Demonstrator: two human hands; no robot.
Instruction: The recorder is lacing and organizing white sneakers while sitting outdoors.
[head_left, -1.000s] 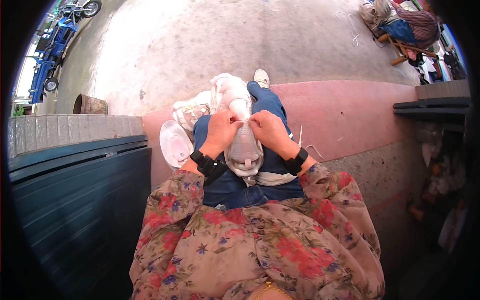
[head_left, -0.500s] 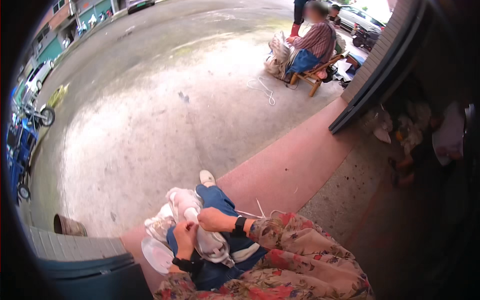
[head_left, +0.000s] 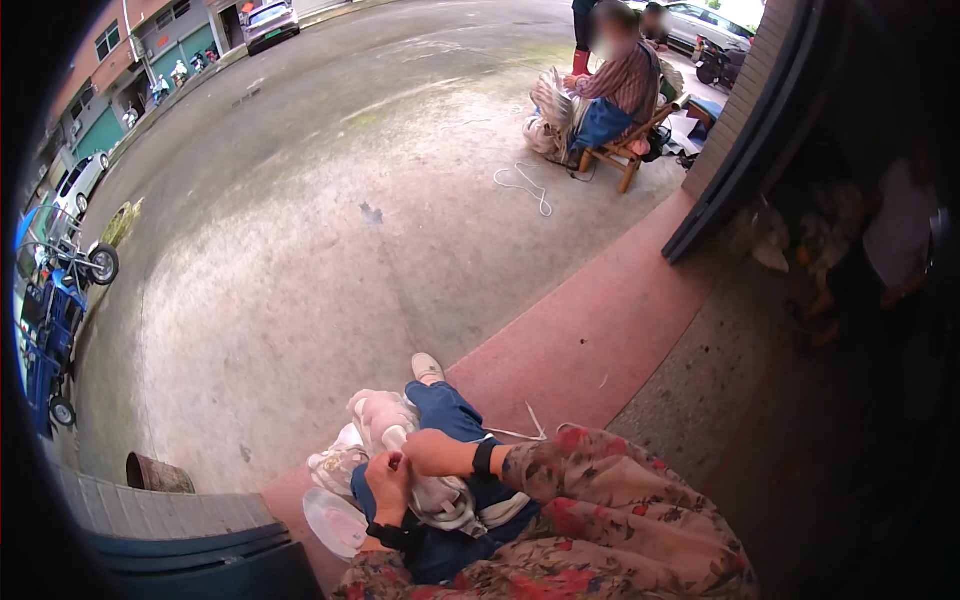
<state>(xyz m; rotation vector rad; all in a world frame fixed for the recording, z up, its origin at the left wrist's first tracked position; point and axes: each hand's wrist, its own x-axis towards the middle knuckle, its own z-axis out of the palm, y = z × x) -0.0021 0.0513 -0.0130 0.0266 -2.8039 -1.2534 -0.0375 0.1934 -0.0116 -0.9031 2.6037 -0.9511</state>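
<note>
Head view: curls left hand (head_left: pixel 388 484) and right hand (head_left: pixel 434 455) nearly closed above pale shoe (head_left: pixel 444 500); cannot tell their hold. Leaves wide concrete (head_left: pixel 300 270) beyond edge of pink strip (head_left: pixel 590 330).

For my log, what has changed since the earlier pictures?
The view has tipped up and swung right: the left hand, right hand and pale mesh piece now sit lower and farther left in the picture. No grasp or release shows clearly. Both hands stay close together.
</note>
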